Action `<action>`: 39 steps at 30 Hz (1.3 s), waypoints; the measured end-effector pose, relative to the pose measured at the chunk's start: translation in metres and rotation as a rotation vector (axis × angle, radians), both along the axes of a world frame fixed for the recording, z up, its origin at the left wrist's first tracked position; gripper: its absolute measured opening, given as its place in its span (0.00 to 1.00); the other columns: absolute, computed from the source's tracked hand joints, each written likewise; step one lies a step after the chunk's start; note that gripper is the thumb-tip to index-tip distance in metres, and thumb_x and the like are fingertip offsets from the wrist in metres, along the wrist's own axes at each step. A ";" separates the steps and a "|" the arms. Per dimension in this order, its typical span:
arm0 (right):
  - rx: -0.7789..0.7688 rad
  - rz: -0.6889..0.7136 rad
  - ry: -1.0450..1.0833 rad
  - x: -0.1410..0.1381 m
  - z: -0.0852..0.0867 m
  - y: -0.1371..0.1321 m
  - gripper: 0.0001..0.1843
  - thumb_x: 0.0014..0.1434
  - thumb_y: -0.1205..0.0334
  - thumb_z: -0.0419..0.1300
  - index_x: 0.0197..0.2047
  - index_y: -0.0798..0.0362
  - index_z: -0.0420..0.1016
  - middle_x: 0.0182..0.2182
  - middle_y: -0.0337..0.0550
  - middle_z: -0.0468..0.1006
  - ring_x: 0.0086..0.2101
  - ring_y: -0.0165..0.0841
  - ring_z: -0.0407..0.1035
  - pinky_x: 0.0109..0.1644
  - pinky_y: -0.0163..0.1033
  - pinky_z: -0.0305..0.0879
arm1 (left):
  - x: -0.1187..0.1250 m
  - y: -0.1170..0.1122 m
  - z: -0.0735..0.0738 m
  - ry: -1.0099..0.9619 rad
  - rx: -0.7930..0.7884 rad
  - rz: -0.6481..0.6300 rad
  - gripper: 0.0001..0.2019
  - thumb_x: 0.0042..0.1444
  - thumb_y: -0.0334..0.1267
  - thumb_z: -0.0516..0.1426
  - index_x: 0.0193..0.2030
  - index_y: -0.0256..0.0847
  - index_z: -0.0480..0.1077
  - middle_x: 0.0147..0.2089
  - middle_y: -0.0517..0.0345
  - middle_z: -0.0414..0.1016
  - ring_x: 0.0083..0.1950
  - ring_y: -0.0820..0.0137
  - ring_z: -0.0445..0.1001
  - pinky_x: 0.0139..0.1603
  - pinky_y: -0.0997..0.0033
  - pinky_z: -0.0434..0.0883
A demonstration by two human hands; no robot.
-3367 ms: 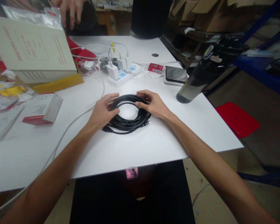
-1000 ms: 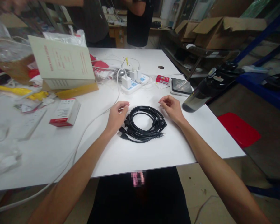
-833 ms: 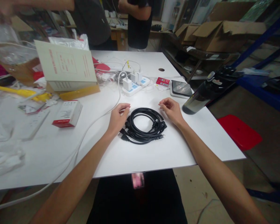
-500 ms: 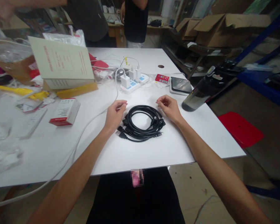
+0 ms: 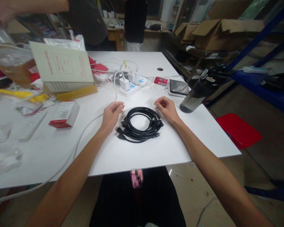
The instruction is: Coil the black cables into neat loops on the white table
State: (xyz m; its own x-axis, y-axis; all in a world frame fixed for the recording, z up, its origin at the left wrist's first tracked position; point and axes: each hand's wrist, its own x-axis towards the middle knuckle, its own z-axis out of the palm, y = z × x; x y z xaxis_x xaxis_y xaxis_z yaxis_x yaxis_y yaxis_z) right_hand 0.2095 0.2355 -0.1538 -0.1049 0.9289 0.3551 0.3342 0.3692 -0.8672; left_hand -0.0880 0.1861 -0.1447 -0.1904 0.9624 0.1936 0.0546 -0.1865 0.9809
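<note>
Head view: black cable coil (image 5: 140,125) flat on white table (image 5: 142,151), between both hands. Left hand (image 5: 111,115) at 9 o'clock of coil, right hand (image 5: 165,108) at about 2 o'clock. Both hands resting on table, palms down, fingers loosely curled, holding nothing. Left fingertips (image 5: 120,107) just beside coil rim near 10 o'clock, perhaps touching; hard to tell. Right fingertips (image 5: 158,104) near rim, a small gap visible, not touching.

Coil roughly round, slightly wider from 9 to 3 o'clock than from 12 to 6, so no strong long axis. Loose plug ends at 8 o'clock of coil, on left hand side; another connector end pointing out at 4 o'clock. Connectors bunched also on inner right part of ring.

Judged from this: left hand nearer to coil and to plug ends; right hand a little more apart, toward far side.

Around: white cord (image 5: 85,129) passing just left of left wrist, running from 7 o'clock up to power strip (image 5: 132,88) at 12 o'clock of coil. Dark bottle (image 5: 198,94) at 2 o'clock, well apart from right hand. Small box (image 5: 65,114) at 9 o'clock, well apart from left hand. Another person's arm at top left edge, away from coil.
</note>
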 end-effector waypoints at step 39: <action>0.334 -0.036 -0.844 0.001 0.010 -0.012 0.33 0.69 0.28 0.57 0.51 0.51 0.80 0.48 0.56 0.83 0.52 0.53 0.73 0.60 0.56 0.62 | -0.002 0.006 0.000 -0.042 0.019 0.144 0.16 0.59 0.51 0.63 0.48 0.42 0.78 0.46 0.52 0.82 0.51 0.64 0.80 0.53 0.63 0.75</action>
